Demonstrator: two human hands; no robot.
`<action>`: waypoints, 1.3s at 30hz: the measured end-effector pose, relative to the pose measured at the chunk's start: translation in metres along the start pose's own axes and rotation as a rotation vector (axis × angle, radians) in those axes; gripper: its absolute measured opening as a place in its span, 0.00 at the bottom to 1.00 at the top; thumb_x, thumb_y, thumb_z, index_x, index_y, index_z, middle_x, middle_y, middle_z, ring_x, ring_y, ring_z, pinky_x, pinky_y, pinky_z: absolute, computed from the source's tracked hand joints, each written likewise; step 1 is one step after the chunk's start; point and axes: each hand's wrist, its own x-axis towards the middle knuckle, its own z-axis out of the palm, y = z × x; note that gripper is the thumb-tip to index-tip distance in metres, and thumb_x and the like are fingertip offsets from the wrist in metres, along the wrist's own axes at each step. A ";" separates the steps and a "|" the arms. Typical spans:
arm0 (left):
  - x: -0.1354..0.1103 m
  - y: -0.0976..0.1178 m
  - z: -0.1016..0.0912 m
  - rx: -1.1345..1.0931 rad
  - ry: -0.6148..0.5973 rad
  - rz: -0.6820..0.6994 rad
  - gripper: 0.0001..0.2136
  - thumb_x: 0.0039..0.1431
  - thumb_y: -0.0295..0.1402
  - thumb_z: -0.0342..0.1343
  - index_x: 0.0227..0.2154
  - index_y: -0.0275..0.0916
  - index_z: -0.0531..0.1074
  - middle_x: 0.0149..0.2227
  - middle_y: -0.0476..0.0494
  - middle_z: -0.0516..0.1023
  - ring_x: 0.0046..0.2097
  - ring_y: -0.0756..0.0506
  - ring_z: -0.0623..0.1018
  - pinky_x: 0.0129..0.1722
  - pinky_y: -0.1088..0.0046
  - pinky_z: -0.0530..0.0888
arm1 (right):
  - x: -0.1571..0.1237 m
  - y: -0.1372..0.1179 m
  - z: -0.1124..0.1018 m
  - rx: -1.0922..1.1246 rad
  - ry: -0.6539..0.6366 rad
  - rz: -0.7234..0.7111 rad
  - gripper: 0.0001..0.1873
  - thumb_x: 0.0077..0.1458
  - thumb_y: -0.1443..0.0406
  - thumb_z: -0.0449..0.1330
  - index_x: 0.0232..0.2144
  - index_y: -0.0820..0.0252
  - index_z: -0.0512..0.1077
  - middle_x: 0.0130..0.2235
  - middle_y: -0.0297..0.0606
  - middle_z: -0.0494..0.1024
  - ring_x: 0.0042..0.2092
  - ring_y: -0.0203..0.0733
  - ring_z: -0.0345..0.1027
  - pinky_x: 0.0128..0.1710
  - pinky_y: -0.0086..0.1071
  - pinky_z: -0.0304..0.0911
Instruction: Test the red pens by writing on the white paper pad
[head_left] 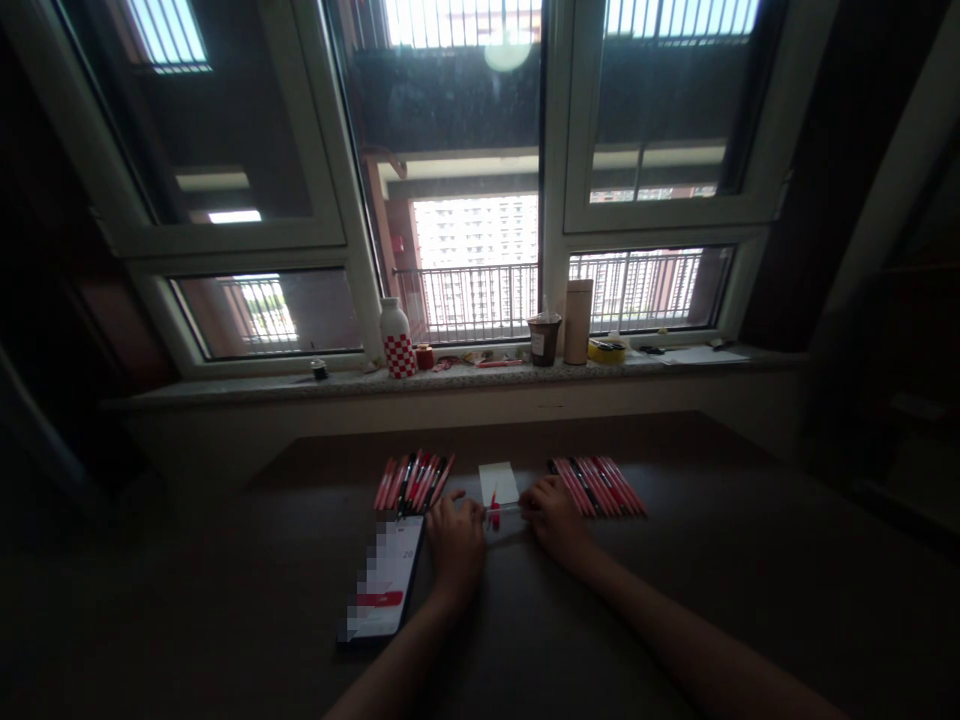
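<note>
A transparent strip-like piece (508, 511), perhaps plastic, spans the gap between my two hands above the dark table. At its left end my left hand (456, 545) has its fingers bent around the edge. Gripping the opposite end is my right hand (556, 515), fingers curled. Something slim and red (494, 512) shows at the clear piece, near my left fingertips; its kind is unclear. Just beyond lies a pale card or paper (498, 480), partly behind the clear piece. My fingertips are too dim to see in detail.
A row of red and black pens or pencils (411, 482) lies at left, a similar row (600, 487) at right. A phone (382, 580) rests beside my left forearm. On the windowsill stand a checkered bottle (398, 340), a dark cup (544, 340) and a tan cylinder (577, 322).
</note>
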 end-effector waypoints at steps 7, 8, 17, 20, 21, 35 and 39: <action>0.000 0.002 -0.003 -0.076 -0.020 -0.002 0.08 0.58 0.31 0.49 0.32 0.40 0.74 0.47 0.41 0.70 0.52 0.40 0.66 0.54 0.56 0.61 | -0.001 -0.001 0.000 0.012 0.015 0.007 0.10 0.51 0.75 0.56 0.32 0.58 0.72 0.38 0.38 0.73 0.48 0.47 0.59 0.50 0.38 0.54; 0.000 0.002 -0.004 -0.085 -0.023 -0.002 0.08 0.58 0.30 0.49 0.32 0.40 0.74 0.47 0.42 0.70 0.52 0.40 0.66 0.54 0.57 0.61 | -0.001 -0.002 0.000 0.011 0.014 0.009 0.10 0.51 0.75 0.56 0.32 0.58 0.72 0.38 0.38 0.73 0.48 0.47 0.59 0.50 0.38 0.54; -0.001 0.003 -0.003 -0.106 -0.034 0.018 0.11 0.58 0.35 0.51 0.42 0.44 0.74 0.49 0.42 0.70 0.53 0.40 0.66 0.55 0.57 0.61 | -0.001 0.000 0.001 -0.002 0.021 -0.002 0.10 0.53 0.74 0.55 0.33 0.58 0.73 0.38 0.38 0.74 0.48 0.46 0.58 0.49 0.37 0.54; -0.002 0.004 -0.003 -0.079 -0.061 0.028 0.13 0.58 0.39 0.51 0.43 0.45 0.74 0.51 0.41 0.68 0.55 0.39 0.65 0.56 0.55 0.59 | -0.001 0.000 0.001 0.001 0.017 -0.016 0.10 0.53 0.75 0.55 0.33 0.59 0.73 0.37 0.39 0.74 0.48 0.47 0.58 0.49 0.38 0.54; -0.002 0.004 -0.003 -0.070 -0.066 0.031 0.12 0.58 0.40 0.51 0.42 0.45 0.75 0.52 0.41 0.68 0.55 0.39 0.65 0.56 0.54 0.58 | -0.001 0.000 0.000 0.003 0.013 -0.021 0.09 0.53 0.75 0.55 0.33 0.59 0.73 0.37 0.39 0.74 0.48 0.47 0.58 0.49 0.38 0.54; -0.001 0.002 -0.002 -0.124 -0.061 0.062 0.08 0.57 0.35 0.52 0.36 0.44 0.75 0.50 0.42 0.68 0.53 0.40 0.66 0.56 0.54 0.59 | -0.002 0.002 0.003 -0.007 0.005 -0.055 0.09 0.53 0.74 0.56 0.34 0.59 0.73 0.38 0.39 0.74 0.48 0.48 0.58 0.49 0.39 0.54; 0.000 0.001 -0.001 -0.157 -0.051 0.066 0.10 0.56 0.35 0.53 0.40 0.45 0.75 0.49 0.42 0.69 0.52 0.40 0.68 0.55 0.56 0.61 | -0.002 0.000 0.002 -0.007 0.006 -0.056 0.09 0.53 0.74 0.56 0.34 0.59 0.72 0.38 0.39 0.74 0.49 0.48 0.57 0.50 0.40 0.54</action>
